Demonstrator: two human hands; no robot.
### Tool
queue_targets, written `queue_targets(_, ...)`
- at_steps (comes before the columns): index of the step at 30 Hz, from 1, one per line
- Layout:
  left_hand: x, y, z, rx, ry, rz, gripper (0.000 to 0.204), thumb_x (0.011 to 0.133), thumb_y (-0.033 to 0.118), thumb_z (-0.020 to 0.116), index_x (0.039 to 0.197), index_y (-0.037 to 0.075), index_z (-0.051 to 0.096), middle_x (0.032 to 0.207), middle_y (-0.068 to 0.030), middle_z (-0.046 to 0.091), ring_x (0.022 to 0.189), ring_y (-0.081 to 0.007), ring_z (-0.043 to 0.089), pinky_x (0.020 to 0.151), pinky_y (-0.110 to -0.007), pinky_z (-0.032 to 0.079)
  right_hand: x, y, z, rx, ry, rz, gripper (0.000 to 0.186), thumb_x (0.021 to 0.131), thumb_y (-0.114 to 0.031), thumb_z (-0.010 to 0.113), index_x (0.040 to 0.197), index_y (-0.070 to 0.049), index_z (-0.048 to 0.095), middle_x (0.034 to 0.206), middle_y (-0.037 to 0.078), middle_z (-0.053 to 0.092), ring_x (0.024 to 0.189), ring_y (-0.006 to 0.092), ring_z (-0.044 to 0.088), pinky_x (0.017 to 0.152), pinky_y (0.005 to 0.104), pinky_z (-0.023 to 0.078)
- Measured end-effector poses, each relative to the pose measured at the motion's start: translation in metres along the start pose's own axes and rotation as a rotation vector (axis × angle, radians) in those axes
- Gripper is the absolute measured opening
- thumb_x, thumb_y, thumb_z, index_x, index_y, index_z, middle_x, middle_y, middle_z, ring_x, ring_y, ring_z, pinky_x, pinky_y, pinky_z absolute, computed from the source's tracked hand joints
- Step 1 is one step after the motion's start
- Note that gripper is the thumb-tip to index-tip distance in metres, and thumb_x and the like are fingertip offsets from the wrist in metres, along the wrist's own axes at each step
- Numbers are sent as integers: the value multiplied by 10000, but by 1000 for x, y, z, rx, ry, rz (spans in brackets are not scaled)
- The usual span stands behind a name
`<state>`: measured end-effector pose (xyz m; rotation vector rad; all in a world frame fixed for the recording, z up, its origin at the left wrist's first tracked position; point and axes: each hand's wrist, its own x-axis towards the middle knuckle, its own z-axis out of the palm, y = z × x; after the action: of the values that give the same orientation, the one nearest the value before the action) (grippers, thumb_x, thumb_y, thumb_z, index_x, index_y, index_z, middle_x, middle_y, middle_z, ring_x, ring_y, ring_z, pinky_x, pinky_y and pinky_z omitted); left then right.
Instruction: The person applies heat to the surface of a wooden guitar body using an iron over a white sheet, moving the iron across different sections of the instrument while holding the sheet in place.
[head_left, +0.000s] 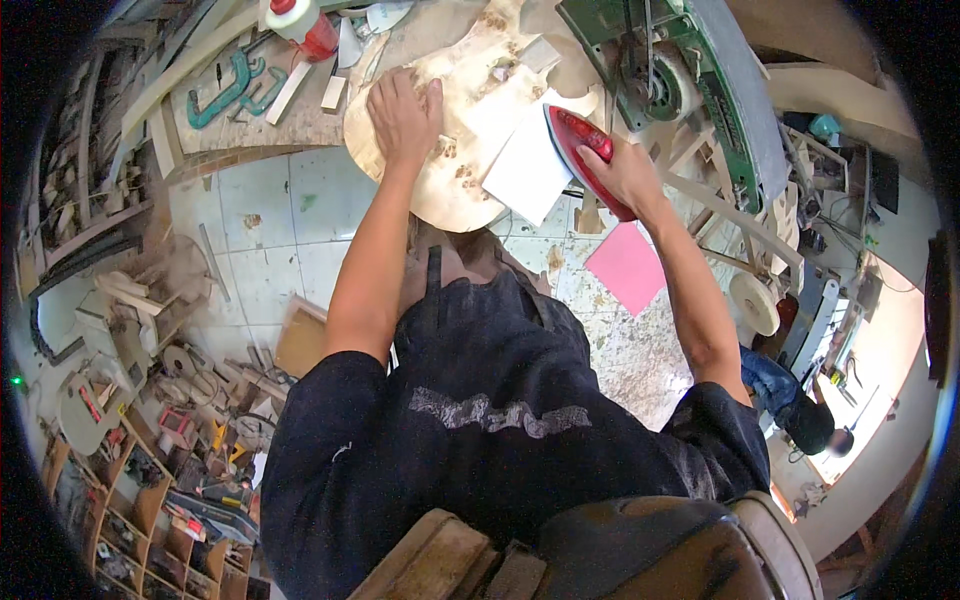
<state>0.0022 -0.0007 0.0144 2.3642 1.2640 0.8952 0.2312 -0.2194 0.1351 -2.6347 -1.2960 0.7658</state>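
Observation:
A pale wooden guitar-shaped body [385, 160] with knotty dark patches lies on the bench. My left hand [405, 115] rests flat on its left part, fingers apart. My right hand [628, 175] grips a red iron [585, 150], whose side touches or overlaps a white sheet [525, 170] lying on the body's right part and past its edge. Small wooden offcuts [540, 55] sit on the body's upper right.
A workbench [210, 140] holds teal clamps [235, 90] and a red-and-white bottle [300, 25]. A green machine [730, 130] stands at right. A pink sheet [625, 265] is on the tiled floor [250, 280]. Another person [795, 405] is at far right.

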Motion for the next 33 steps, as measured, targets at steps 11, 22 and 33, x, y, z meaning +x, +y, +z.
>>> queue_targets(11,-3,-9,4,5,1,-29,426,908,366,638,1148,17,591,1188,-185,587,1140,-386,511,1021,-508,371,-9,-12,-1,-88,-89,-8,624,914,-542,632,997,74,696,845,341,685,847,482,696,837,524,546)
queue_targets(22,-2,-4,5,24,3,-14,437,917,357,651,1180,15,580,1182,-187,589,1111,-381,518,990,-497,389,-6,0,-1,-115,-122,-92,645,905,-578,624,1012,52,711,827,326,687,838,457,705,795,529,550)
queue_targets(33,-3,-3,7,4,-6,-41,465,904,380,648,1157,-5,592,1228,-205,577,1155,-387,505,1024,-504,370,15,33,-3,-213,-128,-256,587,924,-508,641,1283,-44,644,837,276,702,787,428,708,780,516,578)
